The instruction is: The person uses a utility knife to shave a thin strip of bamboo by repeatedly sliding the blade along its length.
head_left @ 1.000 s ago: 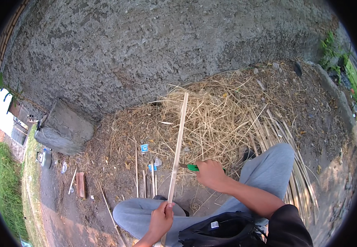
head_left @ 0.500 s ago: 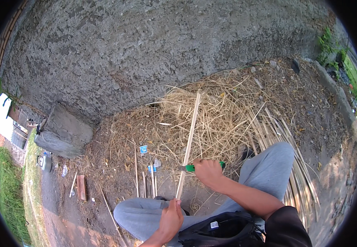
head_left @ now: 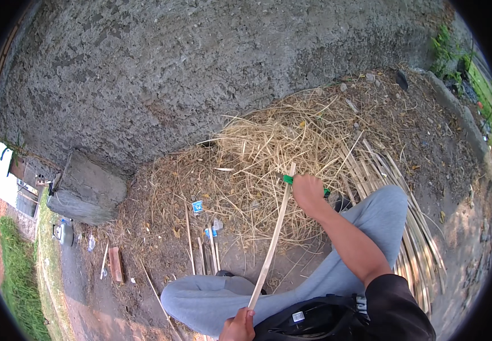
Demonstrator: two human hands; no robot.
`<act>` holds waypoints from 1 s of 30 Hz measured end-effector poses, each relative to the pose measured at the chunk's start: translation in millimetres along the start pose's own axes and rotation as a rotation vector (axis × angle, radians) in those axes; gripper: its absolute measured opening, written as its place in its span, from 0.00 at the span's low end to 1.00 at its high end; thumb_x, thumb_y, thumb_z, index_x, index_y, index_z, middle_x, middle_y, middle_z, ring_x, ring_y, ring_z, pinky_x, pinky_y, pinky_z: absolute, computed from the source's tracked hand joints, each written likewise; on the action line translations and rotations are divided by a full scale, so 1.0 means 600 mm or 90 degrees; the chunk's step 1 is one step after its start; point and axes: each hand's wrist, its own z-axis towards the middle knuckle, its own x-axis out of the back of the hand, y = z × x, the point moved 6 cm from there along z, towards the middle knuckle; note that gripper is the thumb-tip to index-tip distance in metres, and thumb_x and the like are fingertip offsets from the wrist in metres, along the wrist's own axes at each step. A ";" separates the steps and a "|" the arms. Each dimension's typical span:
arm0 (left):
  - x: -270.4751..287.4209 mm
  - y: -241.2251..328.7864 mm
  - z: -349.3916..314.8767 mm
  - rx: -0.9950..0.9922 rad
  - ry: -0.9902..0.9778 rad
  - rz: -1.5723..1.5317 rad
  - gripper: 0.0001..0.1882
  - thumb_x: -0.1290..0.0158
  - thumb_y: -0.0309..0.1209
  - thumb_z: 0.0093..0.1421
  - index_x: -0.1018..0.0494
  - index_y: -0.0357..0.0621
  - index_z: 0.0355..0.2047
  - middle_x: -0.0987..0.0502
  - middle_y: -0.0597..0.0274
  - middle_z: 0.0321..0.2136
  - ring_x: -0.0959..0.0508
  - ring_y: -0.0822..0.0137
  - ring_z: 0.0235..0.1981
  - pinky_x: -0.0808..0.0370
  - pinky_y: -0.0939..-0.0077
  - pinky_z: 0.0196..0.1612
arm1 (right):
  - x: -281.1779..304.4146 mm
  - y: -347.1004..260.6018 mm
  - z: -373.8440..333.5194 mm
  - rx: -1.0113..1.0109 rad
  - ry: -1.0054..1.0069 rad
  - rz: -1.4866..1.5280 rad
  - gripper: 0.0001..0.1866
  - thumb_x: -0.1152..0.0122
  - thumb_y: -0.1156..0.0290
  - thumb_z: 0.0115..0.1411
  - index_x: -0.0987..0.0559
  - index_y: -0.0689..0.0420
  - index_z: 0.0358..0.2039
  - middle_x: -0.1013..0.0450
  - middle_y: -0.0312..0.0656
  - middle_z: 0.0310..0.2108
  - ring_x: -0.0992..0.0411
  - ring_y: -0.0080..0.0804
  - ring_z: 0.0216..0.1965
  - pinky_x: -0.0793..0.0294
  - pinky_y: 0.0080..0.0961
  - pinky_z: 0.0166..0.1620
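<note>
Grey rough concrete wall [head_left: 200,74] fills the frame from nine to one o'clock; straw pile [head_left: 269,148] spreads below it at centre, with a bundle of split bamboo strips [head_left: 416,238] lying at four o'clock; grey trousers [head_left: 365,238] cover the bent knees at six; a long pale bamboo strip [head_left: 271,238] slants from centre down to six; right hand [head_left: 308,192] at centre has fingers closed on a green-handled tool [head_left: 287,179] touching the strip's top; left hand [head_left: 238,328] at six grips its lower end.
</note>
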 end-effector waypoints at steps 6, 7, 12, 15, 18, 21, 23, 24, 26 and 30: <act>0.027 -0.052 -0.016 0.054 -0.012 0.052 0.10 0.58 0.35 0.67 0.32 0.44 0.41 0.27 0.35 0.22 0.27 0.31 0.28 0.33 0.43 0.26 | -0.001 0.006 -0.017 -0.003 0.049 -0.002 0.06 0.43 0.77 0.49 0.21 0.63 0.29 0.24 0.54 0.26 0.23 0.52 0.29 0.23 0.44 0.32; 0.028 -0.061 -0.017 0.042 0.010 0.050 0.10 0.58 0.35 0.67 0.32 0.44 0.41 0.27 0.35 0.22 0.26 0.32 0.28 0.33 0.43 0.26 | 0.003 -0.002 -0.025 0.007 0.065 0.004 0.06 0.43 0.77 0.49 0.21 0.63 0.29 0.24 0.54 0.25 0.23 0.52 0.28 0.23 0.44 0.31; 0.054 -0.053 0.004 0.042 0.088 0.026 0.10 0.58 0.35 0.67 0.30 0.43 0.40 0.26 0.35 0.22 0.26 0.33 0.28 0.32 0.45 0.27 | 0.010 -0.109 -0.115 0.165 -0.011 0.054 0.06 0.45 0.76 0.50 0.22 0.62 0.28 0.25 0.52 0.19 0.23 0.51 0.22 0.24 0.46 0.27; 0.051 -0.028 0.028 0.009 0.092 0.029 0.11 0.58 0.34 0.67 0.29 0.41 0.39 0.26 0.36 0.22 0.26 0.33 0.27 0.32 0.45 0.26 | 0.019 -0.151 -0.168 0.216 -0.033 0.068 0.06 0.46 0.76 0.51 0.23 0.63 0.28 0.25 0.51 0.18 0.23 0.49 0.21 0.24 0.43 0.25; 0.051 -0.001 0.035 -0.071 0.130 -0.032 0.11 0.57 0.33 0.67 0.28 0.39 0.38 0.26 0.36 0.21 0.26 0.34 0.26 0.32 0.46 0.25 | 0.017 -0.167 -0.182 0.294 -0.031 0.002 0.06 0.45 0.75 0.52 0.23 0.63 0.29 0.24 0.50 0.20 0.21 0.44 0.24 0.23 0.38 0.24; 0.046 -0.004 0.037 -0.057 0.135 0.019 0.10 0.56 0.32 0.66 0.29 0.38 0.37 0.26 0.36 0.21 0.25 0.34 0.25 0.32 0.46 0.24 | 0.000 -0.155 -0.163 0.279 -0.015 0.013 0.05 0.45 0.74 0.50 0.24 0.62 0.26 0.24 0.50 0.19 0.22 0.43 0.21 0.25 0.36 0.21; 0.051 0.003 0.039 -0.064 0.124 0.013 0.10 0.56 0.31 0.66 0.29 0.39 0.37 0.27 0.36 0.20 0.25 0.34 0.25 0.32 0.47 0.24 | -0.001 -0.156 -0.153 0.246 -0.011 -0.001 0.05 0.44 0.75 0.50 0.23 0.62 0.27 0.24 0.50 0.20 0.21 0.43 0.22 0.24 0.36 0.22; 0.052 0.007 0.036 -0.063 0.123 0.014 0.10 0.56 0.31 0.66 0.29 0.39 0.37 0.27 0.36 0.20 0.25 0.34 0.25 0.32 0.47 0.24 | -0.005 -0.152 -0.147 0.246 -0.012 0.000 0.05 0.44 0.75 0.50 0.23 0.62 0.27 0.24 0.50 0.20 0.21 0.43 0.22 0.24 0.36 0.22; 0.051 0.013 0.029 -0.050 0.109 -0.010 0.09 0.57 0.30 0.66 0.29 0.39 0.36 0.28 0.37 0.19 0.26 0.34 0.24 0.33 0.47 0.23 | -0.014 -0.137 -0.128 0.219 -0.024 -0.011 0.05 0.44 0.75 0.50 0.23 0.62 0.28 0.23 0.50 0.21 0.21 0.45 0.23 0.23 0.38 0.24; 0.032 -0.020 -0.030 0.002 0.059 0.010 0.08 0.57 0.30 0.66 0.30 0.40 0.35 0.29 0.38 0.18 0.27 0.34 0.23 0.33 0.48 0.23 | -0.004 -0.047 -0.054 0.091 0.007 -0.016 0.04 0.45 0.77 0.52 0.22 0.62 0.27 0.23 0.54 0.25 0.22 0.50 0.28 0.23 0.41 0.29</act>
